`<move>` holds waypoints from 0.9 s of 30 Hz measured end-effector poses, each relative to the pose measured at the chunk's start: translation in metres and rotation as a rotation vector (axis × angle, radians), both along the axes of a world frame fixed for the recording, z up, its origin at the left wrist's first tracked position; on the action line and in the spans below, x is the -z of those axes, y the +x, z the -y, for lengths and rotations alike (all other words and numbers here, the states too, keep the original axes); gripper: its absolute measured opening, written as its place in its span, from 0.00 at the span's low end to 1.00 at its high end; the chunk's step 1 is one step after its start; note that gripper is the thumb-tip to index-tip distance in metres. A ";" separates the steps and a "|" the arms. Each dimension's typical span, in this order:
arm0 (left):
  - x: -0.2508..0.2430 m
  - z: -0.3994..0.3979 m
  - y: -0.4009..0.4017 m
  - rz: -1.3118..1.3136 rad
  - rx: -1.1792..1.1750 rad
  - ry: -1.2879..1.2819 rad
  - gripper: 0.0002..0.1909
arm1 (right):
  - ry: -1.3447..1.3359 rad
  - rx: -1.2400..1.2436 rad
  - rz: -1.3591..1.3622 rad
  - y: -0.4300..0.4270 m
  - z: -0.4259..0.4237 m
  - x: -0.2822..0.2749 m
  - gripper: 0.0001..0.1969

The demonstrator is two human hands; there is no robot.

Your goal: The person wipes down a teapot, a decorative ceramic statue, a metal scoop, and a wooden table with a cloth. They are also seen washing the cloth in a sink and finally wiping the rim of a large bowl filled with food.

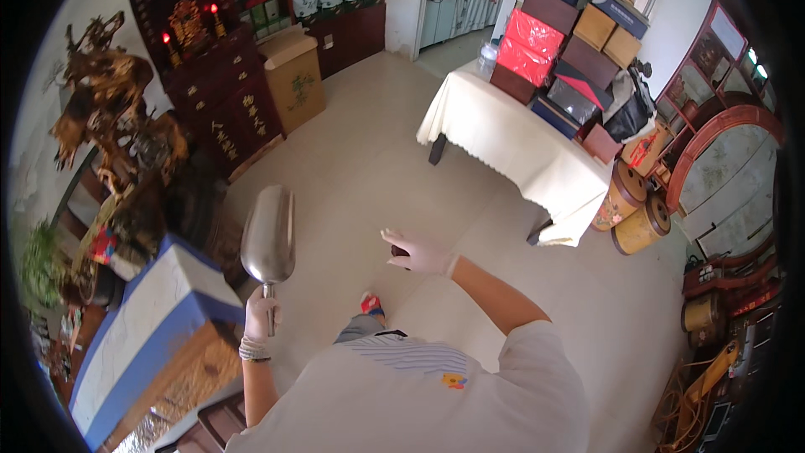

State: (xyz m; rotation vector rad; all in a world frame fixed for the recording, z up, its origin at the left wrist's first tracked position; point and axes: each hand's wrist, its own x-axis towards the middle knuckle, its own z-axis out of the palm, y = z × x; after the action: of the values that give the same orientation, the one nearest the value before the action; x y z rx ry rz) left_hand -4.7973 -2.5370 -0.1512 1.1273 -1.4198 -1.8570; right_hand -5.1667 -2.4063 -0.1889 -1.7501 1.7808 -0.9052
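Observation:
My left hand (261, 314), in a thin pale glove with a bracelet at the wrist, grips the handle of a metal scoop (269, 236). The scoop's bowl points away from me over the floor. My right hand (416, 253), also gloved, reaches out over the floor in front of my body. A small dark red-brown object (399, 251) lies in it between thumb and fingers; my hand partly hides it, and its kind cannot be told. The two hands are well apart.
A table with a white cloth (490, 132) bears stacked boxes (534, 44) ahead right. At left stand a driftwood carving (107, 94), a blue-and-white covered table (170, 283), a dark red cabinet (220, 107) and a cardboard box (292, 82). Drum-shaped stools (641, 223) stand at right.

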 end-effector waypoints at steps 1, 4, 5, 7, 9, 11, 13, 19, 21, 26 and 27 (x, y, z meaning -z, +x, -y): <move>-0.002 0.029 -0.026 0.162 0.015 0.001 0.03 | 0.353 0.043 0.211 -0.024 0.012 -0.016 0.21; -0.011 0.097 -0.126 0.405 0.127 0.010 0.05 | 0.218 0.057 -0.053 -0.094 0.048 -0.002 0.15; -0.009 0.121 -0.161 0.424 0.188 0.031 0.08 | 0.220 0.088 -0.064 -0.116 0.061 -0.006 0.15; 0.002 0.161 -0.224 0.414 0.295 -0.020 0.09 | 0.332 0.259 0.143 -0.126 0.086 -0.034 0.16; -0.018 0.187 -0.296 0.486 0.412 -0.052 0.12 | 0.275 0.293 0.136 -0.156 0.107 -0.024 0.16; -0.024 0.226 -0.363 0.529 0.500 -0.257 0.13 | 0.202 0.301 0.120 -0.192 0.144 -0.023 0.16; -0.028 0.263 -0.423 0.564 0.574 -0.449 0.13 | 0.310 0.461 0.468 -0.225 0.181 -0.030 0.18; -0.041 0.363 -0.579 0.435 0.527 -0.842 0.12 | 0.199 0.487 0.480 -0.348 0.327 -0.051 0.21; -0.041 0.399 -0.624 0.484 0.413 -1.028 0.09 | 0.164 0.523 0.607 -0.384 0.383 -0.056 0.22; -0.033 0.491 -0.717 0.512 0.376 -1.198 0.09 | 0.105 0.723 1.200 -0.468 0.508 -0.057 0.22; -0.027 0.512 -0.737 0.511 0.346 -1.265 0.11 | 0.116 0.709 1.257 -0.490 0.526 -0.050 0.19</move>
State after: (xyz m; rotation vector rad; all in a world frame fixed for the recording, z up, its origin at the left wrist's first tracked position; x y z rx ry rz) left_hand -5.5345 -3.0487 -0.1243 0.6653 -2.5850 -0.4533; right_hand -5.6564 -2.9327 -0.1392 -0.1584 1.4004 -1.6072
